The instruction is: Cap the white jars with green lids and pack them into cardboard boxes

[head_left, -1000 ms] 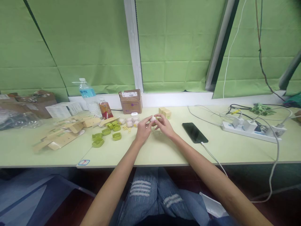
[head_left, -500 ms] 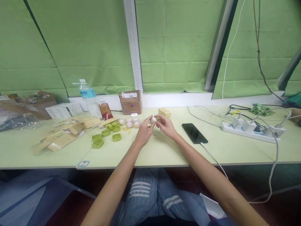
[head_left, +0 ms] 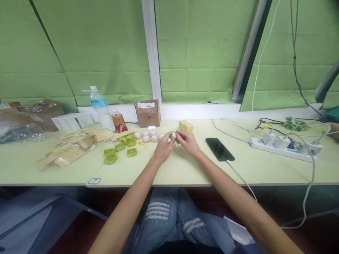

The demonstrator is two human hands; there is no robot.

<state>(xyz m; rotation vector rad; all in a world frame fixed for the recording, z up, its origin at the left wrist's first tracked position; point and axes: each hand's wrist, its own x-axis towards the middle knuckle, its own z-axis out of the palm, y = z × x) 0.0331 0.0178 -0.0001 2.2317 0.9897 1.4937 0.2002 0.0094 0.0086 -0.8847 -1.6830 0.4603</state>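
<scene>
The left hand (head_left: 163, 147) and the right hand (head_left: 187, 143) meet above the pale-green tabletop (head_left: 169, 174), thumbs and fingertips pinching a small, whitish, rounded object (head_left: 173, 135) between them. A clear, see-through container (head_left: 179, 147) sits just below the fingers, partly hidden. Two small tan cardboard boxes (head_left: 186, 126) stand behind the right hand; olive-green, hollow, squarish cases (head_left: 131, 152) lie to the left, and a black, flat, rectangular phone (head_left: 219, 149) to the right

Green blinds (head_left: 198, 53) between pale frames (head_left: 152, 46), a white ledge (head_left: 190, 112), pale tabletop (head_left: 159, 176), dark reddish floor (head_left: 76, 233).
</scene>
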